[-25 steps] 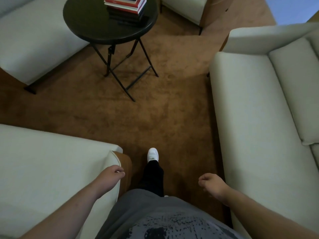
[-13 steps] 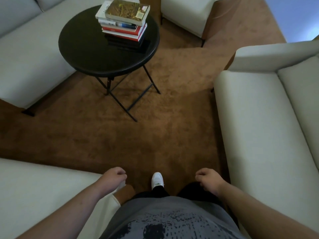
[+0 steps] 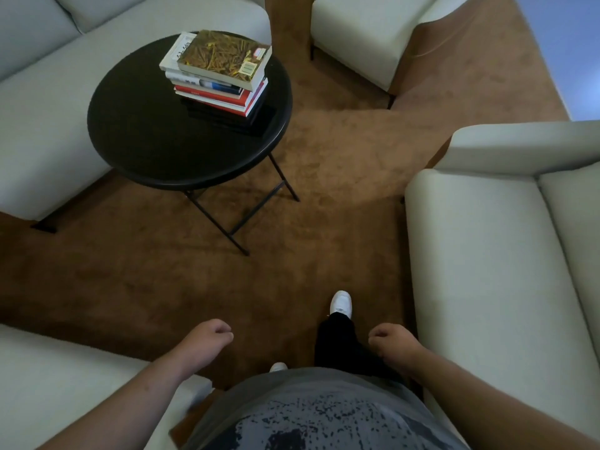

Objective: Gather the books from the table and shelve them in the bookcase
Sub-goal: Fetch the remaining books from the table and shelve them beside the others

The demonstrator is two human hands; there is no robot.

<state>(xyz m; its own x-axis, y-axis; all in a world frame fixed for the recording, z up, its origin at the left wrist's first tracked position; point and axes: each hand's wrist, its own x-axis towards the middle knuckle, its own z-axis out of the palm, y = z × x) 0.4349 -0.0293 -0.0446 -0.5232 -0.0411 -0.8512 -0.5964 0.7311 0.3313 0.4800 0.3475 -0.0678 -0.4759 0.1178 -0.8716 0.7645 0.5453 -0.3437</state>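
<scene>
As the person has stepped closer and the table now shows whole, the approach is nearly done: books stacked untouched at its far edge, left hand and right hand loosely curled, empty, above brown carpet between pale sofas.

Bare carpet runs from me to the counter, an open lane forward. The right sofa stands just beside my right hand; the near sofa lies under my left forearm. Books stack at the counter's far right edge; its near half is free. The far sofa crowds its left edge.
</scene>
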